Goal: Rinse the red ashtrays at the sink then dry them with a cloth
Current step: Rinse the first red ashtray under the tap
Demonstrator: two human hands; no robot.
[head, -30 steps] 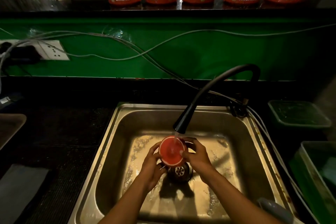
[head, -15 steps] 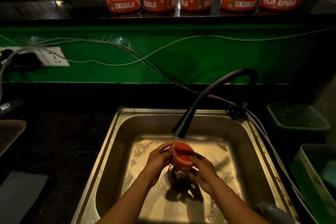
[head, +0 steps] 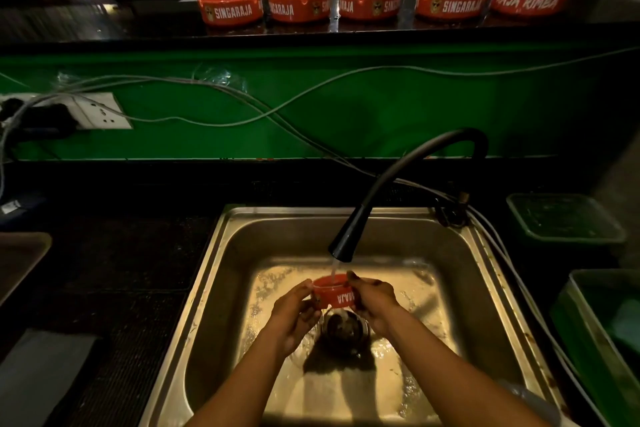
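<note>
Red ashtray in hand: a round red ashtray with white lettering (head: 334, 291) is held over the middle of the stainless steel sink (head: 221, 288), right under the spout of the curved black tap (head: 349, 236), its open side up and its lettering upside down toward the camera.
Water: a thin stream falls from the spout into the far side of the bowl.
Left grip: the left hand (head: 294, 317) grasps the ashtray's left wall, thumb at the rim and fingers curled round the near side.
Right grip: the right hand (head: 374, 302) grasps the right wall, one finger raised over the rim close to the stream.
Thing relative to grips: the ashtray sits between the two hands, touched by both, above the dark round drain (head: 343, 326).
Step in hand: rinsing, by my reading; the inside is taking water now.
Next move: probably tipping the bowl to empty it, then finding a cloth. None is clearly visible, though a grey flat shape lies on the dark tabletop (head: 104, 270) at lower left.
Caution: a wet glossy piece is likely slippery, so both hands should keep firm hold while tipping.
Remaining work: five more red ashtrays (head: 370, 2) stand in a row on the upper black ledge (head: 104, 31); whether they are already washed cannot be told.
</note>
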